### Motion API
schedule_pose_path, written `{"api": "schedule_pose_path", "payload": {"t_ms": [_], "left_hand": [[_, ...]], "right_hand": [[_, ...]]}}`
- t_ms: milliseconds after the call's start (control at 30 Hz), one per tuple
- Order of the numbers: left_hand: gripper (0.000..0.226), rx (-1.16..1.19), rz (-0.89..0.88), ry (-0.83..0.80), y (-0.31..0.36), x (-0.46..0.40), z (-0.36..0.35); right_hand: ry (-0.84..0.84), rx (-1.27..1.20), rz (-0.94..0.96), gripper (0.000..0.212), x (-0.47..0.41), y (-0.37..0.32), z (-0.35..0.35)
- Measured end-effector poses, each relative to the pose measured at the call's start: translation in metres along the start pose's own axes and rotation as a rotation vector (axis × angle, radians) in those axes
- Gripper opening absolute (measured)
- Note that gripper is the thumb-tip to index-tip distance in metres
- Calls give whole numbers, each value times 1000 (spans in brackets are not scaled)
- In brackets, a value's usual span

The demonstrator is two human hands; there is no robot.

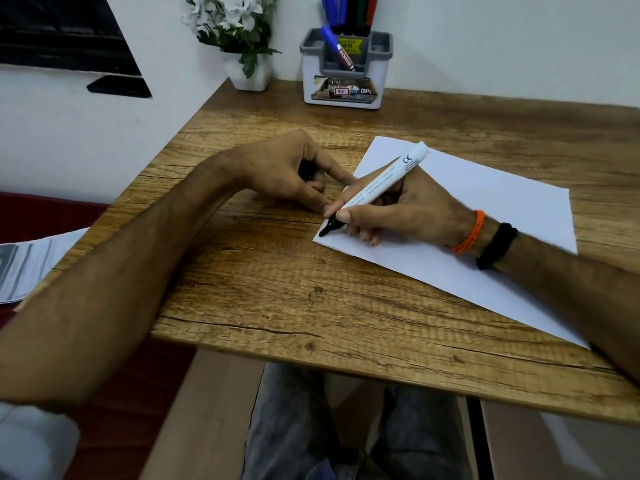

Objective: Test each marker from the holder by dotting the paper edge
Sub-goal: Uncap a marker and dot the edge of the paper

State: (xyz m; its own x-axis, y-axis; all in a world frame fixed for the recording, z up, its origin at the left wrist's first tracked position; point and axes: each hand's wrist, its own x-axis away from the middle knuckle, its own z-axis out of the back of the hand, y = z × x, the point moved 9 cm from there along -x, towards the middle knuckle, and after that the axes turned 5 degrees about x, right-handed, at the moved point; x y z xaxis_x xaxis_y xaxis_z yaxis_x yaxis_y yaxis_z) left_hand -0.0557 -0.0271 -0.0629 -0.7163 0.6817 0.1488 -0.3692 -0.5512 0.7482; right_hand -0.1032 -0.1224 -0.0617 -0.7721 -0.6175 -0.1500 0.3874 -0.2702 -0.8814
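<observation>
My right hand (408, 209) grips a white-bodied black marker (381, 187), uncapped, its black tip touching the near left corner of the white paper (485, 202) on the wooden table. My left hand (287, 168) rests on the table just left of the paper, fingers curled around something small and dark, probably the marker's cap; its fingertips touch the paper's left edge. The grey and white holder (344, 77) stands at the back of the table with several markers in it, blue, black, green and red, and one blue marker (336, 46) leaning in its front slot.
A white pot of white flowers (247, 69) stands at the table's back left corner, next to the holder. The table's near edge (346, 365) runs over my knees. Printed papers (27, 265) lie off the table to the left.
</observation>
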Motion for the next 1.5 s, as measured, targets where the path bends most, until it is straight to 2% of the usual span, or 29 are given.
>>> {"api": "schedule_pose_path", "payload": {"t_ms": [367, 600, 767, 867, 1000, 1133, 1233, 1500], "left_hand": [[53, -7, -11, -1, 3, 1, -1], [54, -43, 12, -6, 3, 2, 0], [44, -29, -30, 4, 11, 5, -3], [36, -15, -36, 80, 13, 9, 3], [46, 90, -1, 273, 10, 15, 21], [22, 221, -16, 390, 6, 16, 24], [14, 213, -90, 442, 10, 18, 27], [27, 274, -164, 562, 16, 19, 34]], "right_hand": [[7, -15, -15, 20, -1, 0, -1], [54, -105, -14, 14, -1, 2, 5], [83, -218, -20, 14, -3, 1, 11], [128, -288, -15, 12, -5, -3, 19], [242, -289, 15, 9, -4, -12, 40], [351, -271, -21, 11, 2, -6, 60], [379, -326, -56, 27, 4, 0, 68], [367, -343, -52, 32, 6, 3, 72]]}}
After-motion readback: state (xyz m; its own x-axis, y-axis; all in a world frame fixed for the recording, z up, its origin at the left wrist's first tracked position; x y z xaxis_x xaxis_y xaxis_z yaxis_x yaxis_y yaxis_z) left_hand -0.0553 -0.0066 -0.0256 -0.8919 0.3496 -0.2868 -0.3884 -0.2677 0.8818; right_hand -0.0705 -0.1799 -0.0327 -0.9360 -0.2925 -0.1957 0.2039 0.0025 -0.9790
